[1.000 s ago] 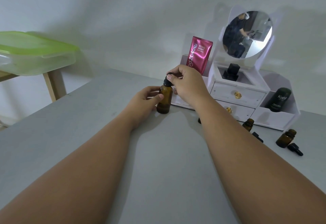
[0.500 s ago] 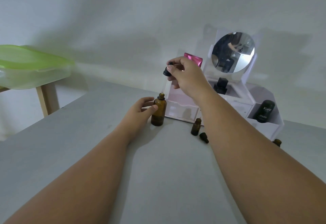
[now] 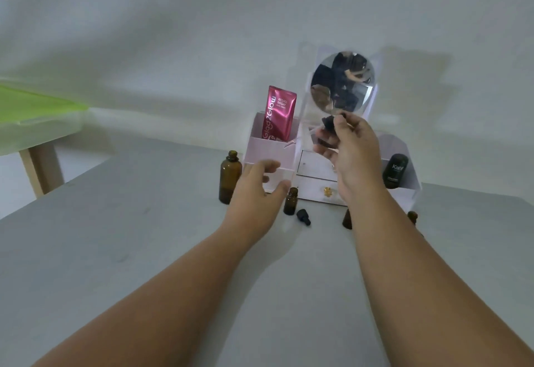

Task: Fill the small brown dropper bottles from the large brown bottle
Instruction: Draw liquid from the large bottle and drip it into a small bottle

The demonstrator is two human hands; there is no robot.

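Observation:
The large brown bottle (image 3: 229,180) stands uncapped on the grey table (image 3: 144,251), left of centre. My left hand (image 3: 257,190) hovers open just to its right, apart from it, fingers spread toward a small brown dropper bottle (image 3: 290,201) that stands open. A black dropper cap (image 3: 303,217) lies beside that small bottle. My right hand (image 3: 351,147) is raised in front of the organizer, pinching the large bottle's black cap (image 3: 329,122). Two more small brown bottles (image 3: 347,219) (image 3: 412,217) show partly behind my right forearm.
A white vanity organizer (image 3: 271,153) with a round mirror (image 3: 342,82), drawers, a pink tube (image 3: 278,116) and a dark Kahf container (image 3: 395,170) stands against the wall. At far left a green-lidded plastic box (image 3: 37,118) rests on a wooden stand.
My left hand let go of the large bottle and moved right toward the small bottle. My right hand carried the black cap rightward and away from the bottle.

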